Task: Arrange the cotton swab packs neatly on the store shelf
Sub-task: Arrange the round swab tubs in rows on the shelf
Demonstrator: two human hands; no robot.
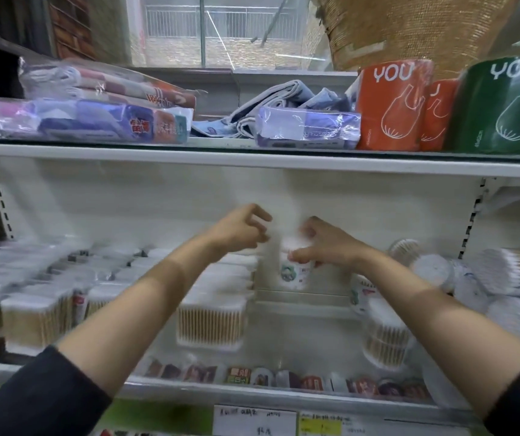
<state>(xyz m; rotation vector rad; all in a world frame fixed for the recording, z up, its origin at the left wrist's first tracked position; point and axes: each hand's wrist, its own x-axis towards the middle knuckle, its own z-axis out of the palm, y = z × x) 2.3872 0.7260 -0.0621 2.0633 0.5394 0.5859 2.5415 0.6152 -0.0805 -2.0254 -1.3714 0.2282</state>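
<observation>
front rail (pixel 283 394): clear lip at shelf edge, price tags below, row of small labelled items just behind it.
square packs (pixel 211 322): clear rigid boxes of wooden-stick swabs, white tips up; rows on the left, one stack at centre. Probably light and stiff, smooth plastic likely slick; best taken by opposite side walls.
round tub near right (pixel 386 341): clear cylinder of swabs, upright at shelf front right. Light, could tip or roll if knocked (judgement).
loose heap (pixel 472 278): round packs and bagged swabs lying tumbled at far right, not yet lined up.
held tub (pixel 294 272): small round pack, white with printed label, at mid shelf towards the back, blurred. Grip at upper rim looks right.
right hand (pixel 324 247): fingers curled over the held tub's top, gripping it.
left hand (pixel 243 229): fingers loosely curled, holding nothing, just beside the tub top (contact unclear, motion blur).
shelf (pixel 283 328): white, bare gap between centre stack and right tubs, likely slot for held tub.
</observation>
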